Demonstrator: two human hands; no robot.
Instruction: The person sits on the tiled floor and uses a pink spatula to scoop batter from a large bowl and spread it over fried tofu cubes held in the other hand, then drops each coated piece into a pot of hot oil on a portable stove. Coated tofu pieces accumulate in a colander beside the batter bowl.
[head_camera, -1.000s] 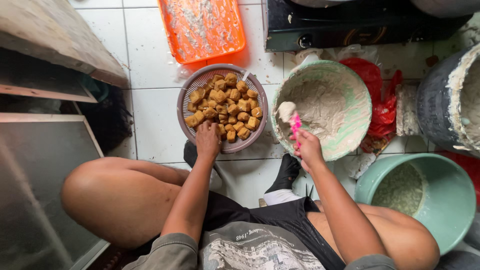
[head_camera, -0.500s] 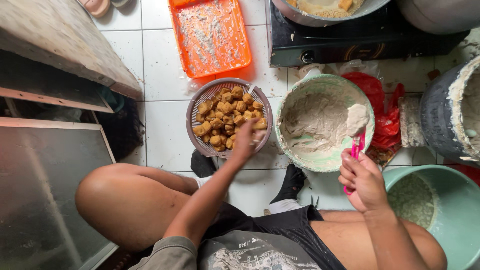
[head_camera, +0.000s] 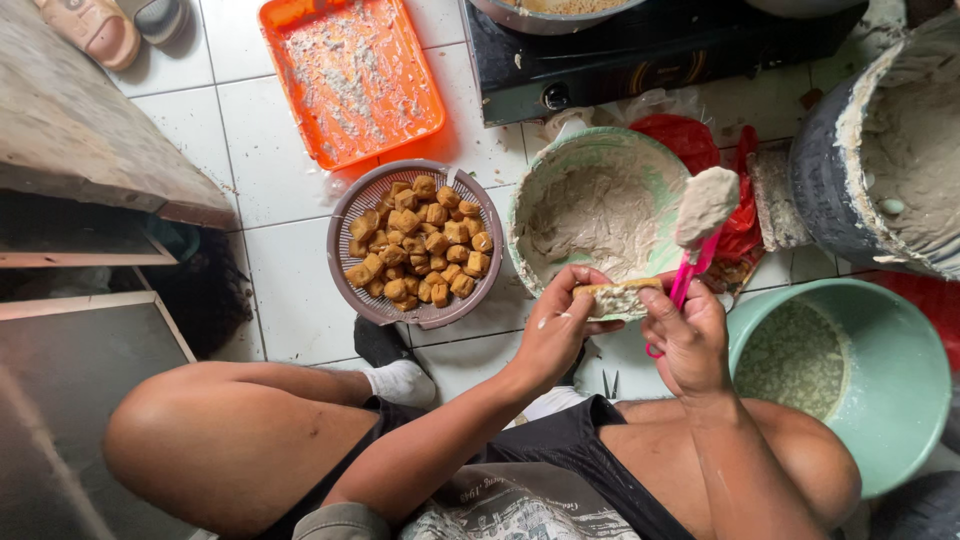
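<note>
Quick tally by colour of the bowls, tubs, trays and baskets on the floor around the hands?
Green: 2, batter bowl and big tub
Orange: 1, tray
Grey: 1, basket of fried pieces
Dark: 1, batter-coated tub
Total: 5

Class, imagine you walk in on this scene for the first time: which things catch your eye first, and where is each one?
At centre, the left hand holds a split piece of fried tofu, while the right hand holds a pink spoon heaped with pale paste. Left of them sits a round basket piled with golden tofu pieces. Above it lies a bright orange tray smeared with paste, on the white tiled floor.
</note>
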